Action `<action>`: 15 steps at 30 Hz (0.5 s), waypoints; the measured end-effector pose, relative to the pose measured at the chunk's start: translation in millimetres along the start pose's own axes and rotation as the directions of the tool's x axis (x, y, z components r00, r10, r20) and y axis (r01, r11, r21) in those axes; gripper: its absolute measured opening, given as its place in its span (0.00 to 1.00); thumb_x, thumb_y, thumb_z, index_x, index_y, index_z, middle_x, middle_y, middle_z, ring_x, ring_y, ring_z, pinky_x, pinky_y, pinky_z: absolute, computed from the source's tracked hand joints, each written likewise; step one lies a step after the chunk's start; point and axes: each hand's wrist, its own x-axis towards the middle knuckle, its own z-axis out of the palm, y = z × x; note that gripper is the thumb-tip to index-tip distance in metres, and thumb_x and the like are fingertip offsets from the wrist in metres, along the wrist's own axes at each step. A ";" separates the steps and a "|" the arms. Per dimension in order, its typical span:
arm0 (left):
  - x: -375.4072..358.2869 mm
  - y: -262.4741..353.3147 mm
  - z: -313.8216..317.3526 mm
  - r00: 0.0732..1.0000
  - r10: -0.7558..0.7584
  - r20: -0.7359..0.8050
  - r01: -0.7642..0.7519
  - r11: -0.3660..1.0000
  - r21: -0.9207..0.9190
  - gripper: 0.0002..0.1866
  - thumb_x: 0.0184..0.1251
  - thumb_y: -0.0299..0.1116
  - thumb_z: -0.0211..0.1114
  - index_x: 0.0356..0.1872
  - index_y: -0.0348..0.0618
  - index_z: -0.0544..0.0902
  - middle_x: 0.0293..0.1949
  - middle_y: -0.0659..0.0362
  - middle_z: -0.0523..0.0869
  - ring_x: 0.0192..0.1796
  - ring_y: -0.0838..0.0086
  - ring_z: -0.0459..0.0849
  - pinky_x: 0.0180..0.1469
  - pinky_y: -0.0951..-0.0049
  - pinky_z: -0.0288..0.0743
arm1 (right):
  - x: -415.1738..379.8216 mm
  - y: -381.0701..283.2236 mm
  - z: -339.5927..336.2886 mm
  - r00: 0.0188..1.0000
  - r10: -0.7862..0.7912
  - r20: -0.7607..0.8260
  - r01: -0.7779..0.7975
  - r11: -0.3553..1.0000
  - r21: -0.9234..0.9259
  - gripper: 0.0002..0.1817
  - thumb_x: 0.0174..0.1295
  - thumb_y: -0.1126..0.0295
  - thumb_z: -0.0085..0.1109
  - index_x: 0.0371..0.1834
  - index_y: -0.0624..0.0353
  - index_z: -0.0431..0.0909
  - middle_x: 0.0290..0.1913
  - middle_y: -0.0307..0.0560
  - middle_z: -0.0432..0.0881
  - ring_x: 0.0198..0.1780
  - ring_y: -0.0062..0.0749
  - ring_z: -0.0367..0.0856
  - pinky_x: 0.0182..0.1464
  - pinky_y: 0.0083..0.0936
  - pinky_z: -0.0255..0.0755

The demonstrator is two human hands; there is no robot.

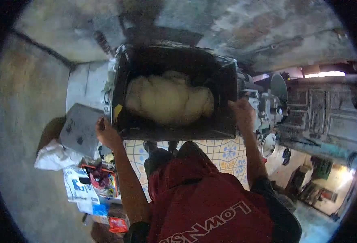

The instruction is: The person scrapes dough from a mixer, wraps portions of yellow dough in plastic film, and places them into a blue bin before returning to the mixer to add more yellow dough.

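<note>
A large pale, lumpy mass [168, 99] lies inside a dark, open-topped box [178, 134]. At the box's left edge is my left hand [107, 133], its fingers curled together; whether they grip anything is too small to tell. On the opposite side, my right hand [242, 111] is at the right wall, fingers bent over the rim. A small yellow piece [117, 110] shows at the inner left wall, near my left hand.
A grey board [83, 128] and a white sack [57, 156] are at the left, above packets and a red bag [118, 224]. Machinery [269, 109] stands right of the box, with a round white container [268, 146] below it. Patterned tiles [227, 156] cover the floor.
</note>
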 end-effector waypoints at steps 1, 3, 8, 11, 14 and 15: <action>-0.1 -1.5 -1.1 0.999 0.039 0.028 -0.037 0.998 -0.058 0.14 0.66 0.30 0.61 0.49 0.31 0.81 0.48 0.46 0.85 0.50 0.61 0.83 0.52 0.65 0.75 | -5.6 15.7 1.4 0.990 0.110 -0.094 -0.112 0.994 -0.020 0.13 0.65 0.61 0.60 0.43 0.60 0.78 0.42 0.54 0.82 0.43 0.47 0.82 0.46 0.38 0.73; 2.6 -5.0 -1.7 0.997 -0.016 0.076 0.024 0.995 -0.100 0.15 0.67 0.31 0.60 0.49 0.31 0.81 0.48 0.45 0.84 0.50 0.60 0.83 0.53 0.65 0.74 | -12.6 79.4 27.0 0.955 -0.037 -0.293 0.075 0.990 0.118 0.17 0.65 0.60 0.60 0.47 0.61 0.75 0.45 0.56 0.80 0.45 0.50 0.80 0.47 0.39 0.73; 23.2 -34.4 0.2 0.984 0.021 0.180 -0.009 0.998 -0.070 0.17 0.68 0.35 0.58 0.48 0.30 0.82 0.46 0.46 0.85 0.48 0.61 0.83 0.52 0.65 0.75 | -41.1 98.5 80.1 0.931 0.160 -0.328 -0.101 0.977 0.189 0.28 0.69 0.49 0.49 0.58 0.63 0.71 0.49 0.63 0.79 0.50 0.60 0.77 0.52 0.44 0.70; 4.6 9.9 -6.6 0.979 -0.047 0.199 0.058 0.997 -0.046 0.18 0.69 0.35 0.56 0.50 0.29 0.81 0.46 0.45 0.84 0.47 0.63 0.83 0.50 0.67 0.76 | -41.0 91.9 77.0 0.876 0.043 -0.480 0.005 0.995 0.097 0.24 0.69 0.52 0.49 0.55 0.62 0.74 0.49 0.63 0.79 0.50 0.60 0.77 0.51 0.45 0.70; 25.1 -24.6 3.0 0.948 -0.091 0.305 0.184 0.939 -0.292 0.19 0.70 0.35 0.55 0.52 0.29 0.79 0.48 0.46 0.83 0.46 0.63 0.82 0.50 0.67 0.76 | -40.0 90.5 79.2 0.868 0.149 -0.474 -0.095 0.986 0.137 0.23 0.68 0.51 0.49 0.49 0.61 0.79 0.45 0.62 0.81 0.46 0.58 0.79 0.48 0.46 0.71; 18.9 -20.3 -1.8 0.956 0.064 0.285 -0.028 0.991 -0.131 0.19 0.70 0.35 0.53 0.52 0.28 0.79 0.48 0.47 0.82 0.46 0.62 0.81 0.50 0.66 0.75 | -40.2 91.3 80.5 0.865 0.152 -0.478 -0.096 0.985 0.140 0.22 0.68 0.51 0.49 0.49 0.60 0.79 0.44 0.62 0.81 0.46 0.58 0.79 0.48 0.46 0.72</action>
